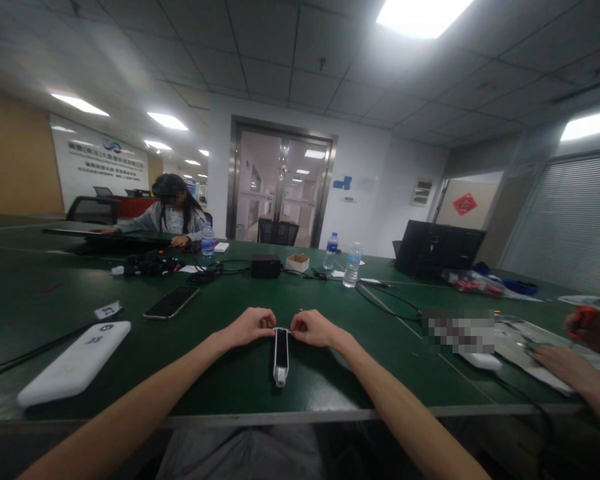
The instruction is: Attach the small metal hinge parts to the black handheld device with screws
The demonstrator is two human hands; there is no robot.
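A slim, long object, white at its edges with a black strip along its top [282, 353], lies on the green table in front of me. Its narrow white tip points towards me; I cannot make out its exact kind. With fingers curled and pinched, my left hand [250, 327] is at the left side of its far end. My right hand [316, 328] pinches at the right side of that same end. Whatever small part the fingertips grip is mostly hidden by them.
A white case [77, 363] and a dark phone [171, 302] lie to the left. Water bottles [352, 265], a black box [265, 266] and cables stand farther back. At right, another person's hand [563, 363] works over a pale board. Someone sits across at the far left.
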